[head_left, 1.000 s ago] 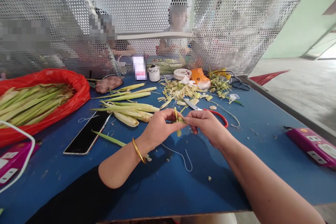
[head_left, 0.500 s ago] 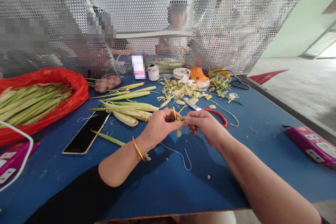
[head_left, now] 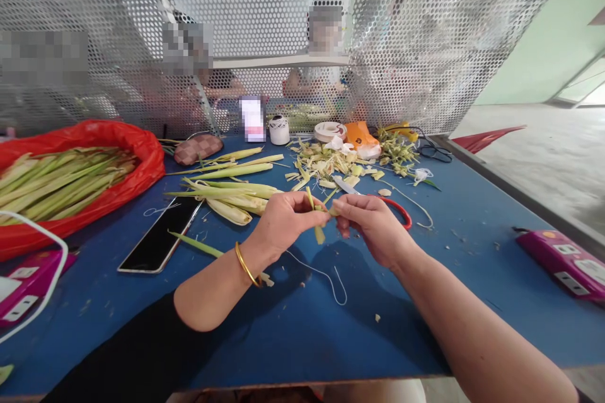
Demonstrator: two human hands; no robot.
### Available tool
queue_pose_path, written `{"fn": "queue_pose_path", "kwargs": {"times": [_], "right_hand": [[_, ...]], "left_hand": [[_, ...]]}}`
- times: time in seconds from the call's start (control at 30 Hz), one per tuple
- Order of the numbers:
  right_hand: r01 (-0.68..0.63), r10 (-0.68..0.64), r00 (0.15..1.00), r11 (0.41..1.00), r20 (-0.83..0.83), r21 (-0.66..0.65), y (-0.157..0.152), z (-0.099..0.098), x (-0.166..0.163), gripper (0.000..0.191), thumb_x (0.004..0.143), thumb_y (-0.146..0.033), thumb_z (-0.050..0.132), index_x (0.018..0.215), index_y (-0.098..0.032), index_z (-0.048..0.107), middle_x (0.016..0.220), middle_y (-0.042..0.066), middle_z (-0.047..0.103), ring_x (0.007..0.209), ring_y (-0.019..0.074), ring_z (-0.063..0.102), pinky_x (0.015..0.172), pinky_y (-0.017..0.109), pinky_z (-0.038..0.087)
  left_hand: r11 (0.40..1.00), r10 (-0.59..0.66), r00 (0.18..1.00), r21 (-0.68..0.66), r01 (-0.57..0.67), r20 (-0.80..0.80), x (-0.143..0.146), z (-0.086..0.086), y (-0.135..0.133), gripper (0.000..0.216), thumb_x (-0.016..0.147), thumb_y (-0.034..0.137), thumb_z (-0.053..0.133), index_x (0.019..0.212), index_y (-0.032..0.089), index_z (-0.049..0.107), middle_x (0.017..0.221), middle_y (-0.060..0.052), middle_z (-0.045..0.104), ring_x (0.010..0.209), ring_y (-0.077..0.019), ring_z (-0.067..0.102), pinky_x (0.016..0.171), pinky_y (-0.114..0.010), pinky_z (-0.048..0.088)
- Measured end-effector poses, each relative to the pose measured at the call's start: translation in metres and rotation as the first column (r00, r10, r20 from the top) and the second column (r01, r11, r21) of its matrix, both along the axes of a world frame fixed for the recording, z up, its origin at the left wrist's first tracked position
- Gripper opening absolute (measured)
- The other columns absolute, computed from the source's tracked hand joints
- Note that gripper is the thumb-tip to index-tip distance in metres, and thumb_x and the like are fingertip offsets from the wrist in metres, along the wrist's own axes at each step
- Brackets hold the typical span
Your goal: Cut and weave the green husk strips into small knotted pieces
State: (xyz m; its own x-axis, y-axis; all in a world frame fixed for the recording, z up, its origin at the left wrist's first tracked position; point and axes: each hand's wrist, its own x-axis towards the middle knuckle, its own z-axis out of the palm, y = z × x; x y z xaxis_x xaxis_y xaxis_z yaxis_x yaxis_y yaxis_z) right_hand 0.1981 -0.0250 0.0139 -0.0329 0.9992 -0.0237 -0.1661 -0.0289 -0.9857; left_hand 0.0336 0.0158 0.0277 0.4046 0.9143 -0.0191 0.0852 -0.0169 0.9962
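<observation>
Blue table (head_left: 283, 340), left fingers (head_left: 312, 220) and right fingers (head_left: 348, 210) tight on husk (head_left: 319, 235)

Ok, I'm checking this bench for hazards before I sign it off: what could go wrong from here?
The scissors lie just beyond the right hand with a bare blade, so a careless reach might nick a finger.

The leafy piece is small and held only by fingertips, so it could slip from the left hand.

The white thread lies loose on the table below the hands and might snag on a wrist.
</observation>
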Motion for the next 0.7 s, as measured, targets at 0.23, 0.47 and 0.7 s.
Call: {"fn": "queue_pose_path", "kwargs": {"times": [0.23, 0.47, 0.7], "right_hand": [[-0.088, 0.052, 0.909, 0.994, 0.414, 0.068, -0.006, -0.005, -0.014, 0.021, 0.08, -0.039, 0.064, 0.083, -0.019, 0.067, 0.07, 0.001, 0.064, 0.063, 0.0146, 0.058, 0.063, 0.029, 0.045], [-0.32, -0.022, 0.397, 0.934, 0.918, 0.161, -0.015, -0.028, -0.045, 0.013, 0.075, -0.027, 0.075, 0.079, -0.019, 0.065, 0.079, 0.001, 0.062, 0.075, 0.0174, 0.058, 0.076, 0.034, 0.037], [-0.311, -0.014, 0.48, 0.932, 0.877, 0.185, -0.014, -0.031, -0.047, 0.015, 0.082, -0.011, 0.056, 0.07, -0.019, 0.054, 0.077, 0.002, 0.06, 0.074, 0.0168, 0.056, 0.067, 0.029, 0.036]], "left_hand": [[0.961, 0.266, 0.953, -0.112, -0.252, 0.142, -0.047, 0.026, 0.007, 0.013, 0.06, 0.025, 0.076, 0.068, 0.017, 0.069, 0.063, -0.001, 0.066, 0.055, -0.0109, 0.056, 0.051, -0.021, 0.039], [0.913, 0.353, 0.924, -0.269, -0.306, 0.146, -0.067, -0.001, -0.003, 0.014, 0.06, 0.026, 0.076, 0.066, 0.015, 0.069, 0.071, -0.004, 0.069, 0.062, -0.0111, 0.058, 0.052, -0.019, 0.038], [0.92, 0.281, 0.956, -0.307, -0.245, 0.081, -0.052, -0.018, -0.01, 0.016, 0.063, 0.027, 0.074, 0.07, 0.013, 0.069, 0.076, -0.005, 0.07, 0.063, -0.0094, 0.053, 0.053, -0.02, 0.034]]}}
